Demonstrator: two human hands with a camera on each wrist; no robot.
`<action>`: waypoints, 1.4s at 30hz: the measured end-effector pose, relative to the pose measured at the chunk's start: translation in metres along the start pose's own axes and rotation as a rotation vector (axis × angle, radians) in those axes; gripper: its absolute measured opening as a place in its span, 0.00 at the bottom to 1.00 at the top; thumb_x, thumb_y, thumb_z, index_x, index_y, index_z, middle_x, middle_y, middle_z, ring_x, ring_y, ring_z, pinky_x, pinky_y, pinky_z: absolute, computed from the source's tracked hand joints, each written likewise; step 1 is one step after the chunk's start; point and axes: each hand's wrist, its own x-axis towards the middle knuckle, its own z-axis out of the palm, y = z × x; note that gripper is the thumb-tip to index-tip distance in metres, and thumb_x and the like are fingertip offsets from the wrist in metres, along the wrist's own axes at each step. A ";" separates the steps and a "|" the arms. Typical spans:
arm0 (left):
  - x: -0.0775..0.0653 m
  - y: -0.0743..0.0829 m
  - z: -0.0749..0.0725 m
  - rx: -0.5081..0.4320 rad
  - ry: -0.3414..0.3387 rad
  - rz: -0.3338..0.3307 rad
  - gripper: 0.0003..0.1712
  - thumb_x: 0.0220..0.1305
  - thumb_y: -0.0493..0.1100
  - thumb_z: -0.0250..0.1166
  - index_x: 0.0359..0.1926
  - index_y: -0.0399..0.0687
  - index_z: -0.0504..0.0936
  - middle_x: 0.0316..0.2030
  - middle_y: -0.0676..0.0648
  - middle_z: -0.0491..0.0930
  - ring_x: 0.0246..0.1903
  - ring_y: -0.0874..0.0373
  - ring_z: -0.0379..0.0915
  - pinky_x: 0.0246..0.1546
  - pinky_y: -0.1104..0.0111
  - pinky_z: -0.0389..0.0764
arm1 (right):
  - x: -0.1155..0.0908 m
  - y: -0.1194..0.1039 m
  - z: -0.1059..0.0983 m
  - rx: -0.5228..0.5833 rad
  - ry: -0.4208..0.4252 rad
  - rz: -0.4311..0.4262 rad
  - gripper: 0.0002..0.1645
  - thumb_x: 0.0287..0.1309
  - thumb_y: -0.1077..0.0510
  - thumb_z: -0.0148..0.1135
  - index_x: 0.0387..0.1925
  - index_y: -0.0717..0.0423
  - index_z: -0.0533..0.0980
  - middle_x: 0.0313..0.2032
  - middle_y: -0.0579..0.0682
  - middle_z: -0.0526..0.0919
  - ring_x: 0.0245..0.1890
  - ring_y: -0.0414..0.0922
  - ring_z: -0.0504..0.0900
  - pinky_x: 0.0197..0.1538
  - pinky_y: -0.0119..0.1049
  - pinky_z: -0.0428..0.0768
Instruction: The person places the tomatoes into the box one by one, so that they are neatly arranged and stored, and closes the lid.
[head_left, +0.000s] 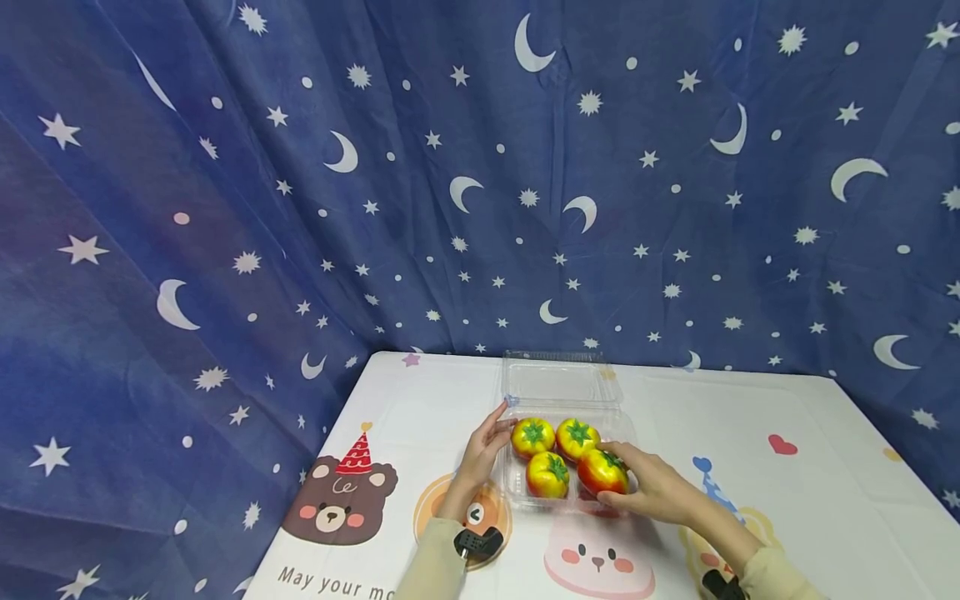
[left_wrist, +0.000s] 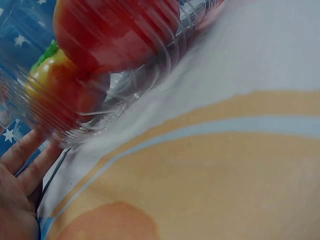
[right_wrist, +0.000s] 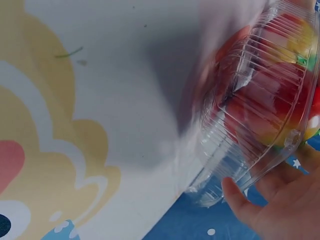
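Observation:
A clear plastic clamshell box (head_left: 517, 492) lies with its lid (head_left: 555, 382) folded back. Several yellow-and-red tomatoes with green leafy tops sit in it, among them one at back left (head_left: 532, 437), one at back right (head_left: 577, 438) and one at front left (head_left: 548, 475). My right hand (head_left: 648, 483) grips another tomato (head_left: 602, 472) at the box's front right corner, thumb in front and fingers behind. Whether that tomato touches the box floor cannot be seen. My left hand (head_left: 483, 450) rests its extended fingers against the box's left side; the left wrist view shows these fingers (left_wrist: 37, 162) by the ribbed wall.
The box stands on a white tablecloth (head_left: 750, 417) printed with cartoon animals, including a bear (head_left: 337, 500) to the left. A blue curtain (head_left: 480, 250) with moons and stars hangs behind the table's back edge and along its left side.

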 end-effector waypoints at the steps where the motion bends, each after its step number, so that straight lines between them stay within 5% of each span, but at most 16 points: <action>1: 0.000 0.000 0.000 -0.001 -0.003 -0.003 0.31 0.73 0.32 0.50 0.73 0.28 0.54 0.61 0.23 0.69 0.63 0.32 0.65 0.59 0.76 0.67 | 0.000 0.000 0.000 -0.004 -0.004 -0.005 0.42 0.55 0.38 0.69 0.63 0.58 0.70 0.59 0.57 0.77 0.53 0.53 0.80 0.54 0.55 0.79; 10: 0.000 -0.001 0.001 -0.012 -0.004 0.006 0.32 0.72 0.31 0.49 0.73 0.27 0.53 0.61 0.23 0.69 0.63 0.31 0.64 0.58 0.77 0.67 | -0.003 0.003 0.002 -0.024 0.006 -0.080 0.38 0.57 0.44 0.68 0.63 0.60 0.70 0.59 0.58 0.77 0.53 0.56 0.79 0.54 0.58 0.78; 23: 0.000 0.002 0.001 0.019 -0.013 -0.003 0.31 0.73 0.32 0.49 0.73 0.28 0.53 0.61 0.25 0.70 0.63 0.34 0.66 0.58 0.78 0.68 | -0.006 0.003 0.005 0.031 0.036 -0.021 0.29 0.70 0.44 0.55 0.64 0.56 0.72 0.60 0.57 0.77 0.59 0.61 0.75 0.57 0.65 0.72; 42: -0.001 0.002 -0.001 0.038 -0.011 -0.006 0.31 0.73 0.33 0.49 0.73 0.28 0.54 0.61 0.26 0.71 0.63 0.35 0.67 0.60 0.76 0.68 | -0.003 0.002 0.007 0.025 0.082 -0.046 0.32 0.52 0.49 0.72 0.57 0.58 0.76 0.52 0.49 0.81 0.51 0.49 0.79 0.54 0.54 0.79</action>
